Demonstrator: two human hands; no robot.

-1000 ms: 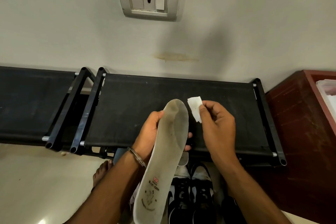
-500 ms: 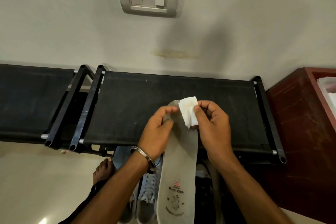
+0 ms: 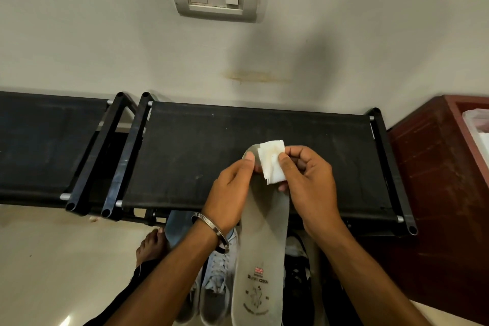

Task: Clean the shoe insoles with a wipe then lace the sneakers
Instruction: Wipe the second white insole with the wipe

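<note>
Insole point(image 3: 260, 254) gripped near toe by left hand point(image 3: 232, 193), heel print unreadable, right hand point(image 3: 307, 182) pinching white wipe point(image 3: 272, 161)

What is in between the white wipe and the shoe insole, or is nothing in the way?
Nothing visible is in the way. The right hand pinches the wipe right over the toe end of the insole, which the left hand holds up. Only the left thumb lies beside the wipe.

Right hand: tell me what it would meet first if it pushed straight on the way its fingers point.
The right hand pinches the wipe, fingers pointing left across the insole tip. Going on, it would probably first meet the left hand, whose thumb sits just beyond the wipe; depth between them is unclear.
</note>
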